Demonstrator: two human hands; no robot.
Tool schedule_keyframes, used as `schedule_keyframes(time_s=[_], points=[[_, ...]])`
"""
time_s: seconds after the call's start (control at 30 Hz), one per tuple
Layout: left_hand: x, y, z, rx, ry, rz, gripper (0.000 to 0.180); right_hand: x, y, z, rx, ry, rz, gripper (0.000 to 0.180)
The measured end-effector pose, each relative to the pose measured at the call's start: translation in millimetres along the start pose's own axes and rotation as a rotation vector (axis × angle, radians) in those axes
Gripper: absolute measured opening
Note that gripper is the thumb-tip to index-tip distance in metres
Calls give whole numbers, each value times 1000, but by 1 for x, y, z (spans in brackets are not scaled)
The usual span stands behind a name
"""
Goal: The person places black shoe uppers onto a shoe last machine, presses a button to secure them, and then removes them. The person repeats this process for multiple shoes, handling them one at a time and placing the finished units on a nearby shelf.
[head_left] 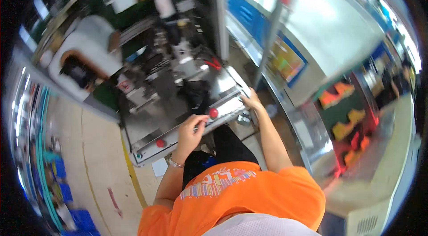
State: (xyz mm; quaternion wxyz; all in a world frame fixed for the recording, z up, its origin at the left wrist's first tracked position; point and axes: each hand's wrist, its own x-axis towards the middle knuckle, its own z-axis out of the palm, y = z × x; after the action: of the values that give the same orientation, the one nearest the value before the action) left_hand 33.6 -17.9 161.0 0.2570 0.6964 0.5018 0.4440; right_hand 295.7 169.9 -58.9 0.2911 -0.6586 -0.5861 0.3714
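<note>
Two round red buttons sit on the front panel (187, 135) of a grey metal machine: the left button (160, 143) lies apart from both hands, and the right button (213, 113) is just beside the left hand (191, 130). That hand, with a bracelet (175, 163) at its wrist, rests on the panel's front edge with fingers curled; whether it grips anything I cannot tell. Farther right, the right hand (252, 101) lies on the panel's right corner, fingers bent over the edge. An orange shirt (240, 196) fills the lower middle.

bright daylight, glare upper right | motion blur throughout | fisheye bending, dark rim
</note>
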Motion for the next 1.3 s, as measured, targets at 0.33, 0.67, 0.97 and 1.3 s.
schedule_keyframes(time_s=[0.33, 0.67, 0.97, 1.3], points=[[-12, 151, -3, -738, -877, 565, 17, -200, -267, 41, 493, -907, -956, 13], [-27, 172, 21, -856, -1005, 692, 17, -263, -267, 134, 281, -1448, -795, 23], [-41, 177, 29, -876, -942, 696, 17, -271, -265, 141, 509, -1594, -766, 22], [-46, 181, 23, -778, -804, 718, 18, -263, -266, 138, 606, -1677, -562, 28]])
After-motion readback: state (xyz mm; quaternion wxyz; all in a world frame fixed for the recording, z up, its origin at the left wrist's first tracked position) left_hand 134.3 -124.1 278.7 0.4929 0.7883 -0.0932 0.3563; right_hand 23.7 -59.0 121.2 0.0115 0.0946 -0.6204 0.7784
